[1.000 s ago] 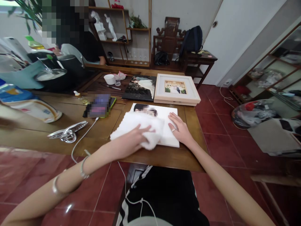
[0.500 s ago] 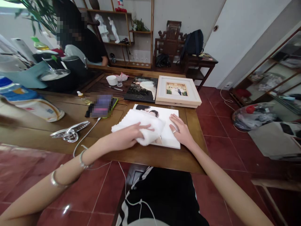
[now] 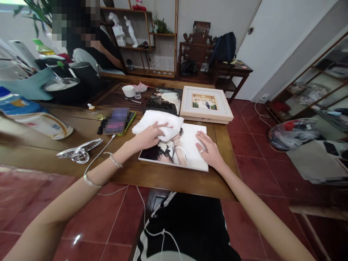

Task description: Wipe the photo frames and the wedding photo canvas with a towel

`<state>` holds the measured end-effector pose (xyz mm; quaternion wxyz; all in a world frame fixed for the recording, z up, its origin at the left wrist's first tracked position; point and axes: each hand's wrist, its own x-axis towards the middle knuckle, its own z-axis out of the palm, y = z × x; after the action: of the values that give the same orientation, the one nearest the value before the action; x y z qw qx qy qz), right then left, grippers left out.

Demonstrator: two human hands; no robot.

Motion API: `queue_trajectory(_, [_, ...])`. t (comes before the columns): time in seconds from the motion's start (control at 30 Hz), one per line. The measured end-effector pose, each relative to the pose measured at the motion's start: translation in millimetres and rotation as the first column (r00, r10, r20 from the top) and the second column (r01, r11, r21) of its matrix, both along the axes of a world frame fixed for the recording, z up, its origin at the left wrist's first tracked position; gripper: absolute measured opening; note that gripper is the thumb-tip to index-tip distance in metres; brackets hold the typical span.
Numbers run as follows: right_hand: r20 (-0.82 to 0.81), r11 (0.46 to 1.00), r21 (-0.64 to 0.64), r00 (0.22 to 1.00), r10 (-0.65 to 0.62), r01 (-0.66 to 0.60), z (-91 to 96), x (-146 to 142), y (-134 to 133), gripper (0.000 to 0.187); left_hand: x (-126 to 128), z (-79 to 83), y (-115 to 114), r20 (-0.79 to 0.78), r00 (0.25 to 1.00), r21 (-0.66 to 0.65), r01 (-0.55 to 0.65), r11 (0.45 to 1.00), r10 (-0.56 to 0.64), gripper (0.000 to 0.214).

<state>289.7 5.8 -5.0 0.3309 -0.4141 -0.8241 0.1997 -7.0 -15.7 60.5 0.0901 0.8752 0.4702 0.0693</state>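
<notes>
A photo panel (image 3: pixel 190 154) with a picture of two people lies flat near the table's front edge. My left hand (image 3: pixel 152 136) grips a white fluffy cloth (image 3: pixel 160 121) spread over the panel's upper left part, covering some of the picture. On the panel's right edge my right hand (image 3: pixel 208 148) rests with fingers stretched out, a ring on one of them. Behind the panel lie a dark photo print (image 3: pixel 165 99) and a pale wooden picture frame (image 3: pixel 205 103).
To the left are a silver hair clip (image 3: pixel 80 150), a phone (image 3: pixel 116 121) on a white cable, and a blue and white detergent bottle (image 3: pixel 35 117). A white cup (image 3: pixel 128 91) stands farther back. Another person (image 3: pixel 108 50) sits across the table at the far left.
My left hand has pushed the cloth away from me across the panel, uncovering its lower left part. The right hand stays at the right edge.
</notes>
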Motion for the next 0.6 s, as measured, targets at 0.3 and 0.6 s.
queue_trajectory(0.3, [0.005, 1.0, 0.009, 1.0, -0.008, 0.008, -0.5, -1.0, -0.4, 0.044, 11.0, 21.7, -99.5, 0.017, 1.0, -0.169, -0.004, 0.986, 0.007, 0.038])
queue_trajectory(0.6, [-0.007, 1.0, -0.02, 1.0, -0.011, 0.011, 0.2, -1.1, -0.9, 0.044, 20.0, 26.0, -150.4, 0.068, 0.997, -0.223, 0.05, 0.973, -0.036, 0.038])
